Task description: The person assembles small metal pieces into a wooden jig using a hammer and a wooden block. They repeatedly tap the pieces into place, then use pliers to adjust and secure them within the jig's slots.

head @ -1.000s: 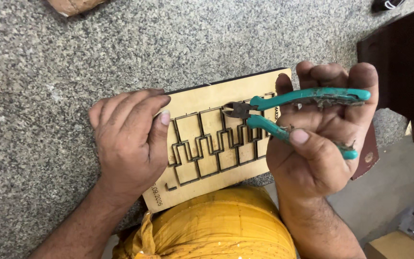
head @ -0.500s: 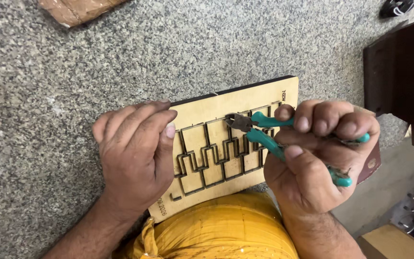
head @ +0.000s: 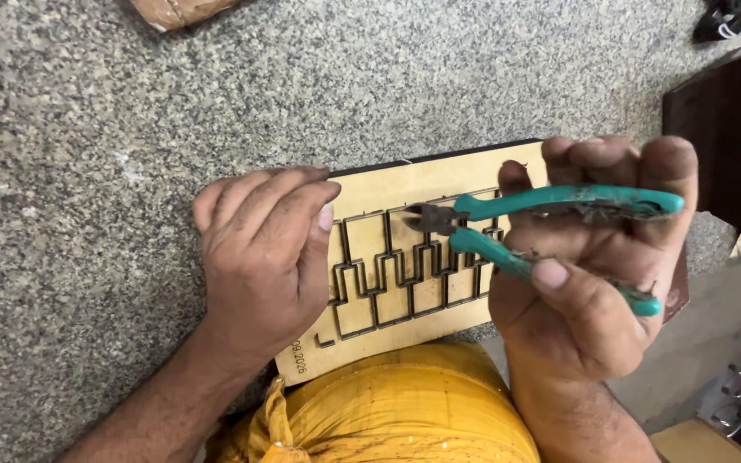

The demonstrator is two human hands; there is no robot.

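The left hand (head: 259, 257) presses flat, fingers together, on the stiff, light board (head: 413, 257) at the desk's edge, while the right hand (head: 585, 283) fingers grip the pliers (head: 542, 225) by their handles.

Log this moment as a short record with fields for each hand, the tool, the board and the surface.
left hand: palm down, pressing on the board's left part
right hand: gripping the pliers' handles
pliers: teal handles, jaws at the slotted pattern
wooden board: pale, rectangular, with dark stepped slots
surface: grey speckled stone
yellow cloth: below the board
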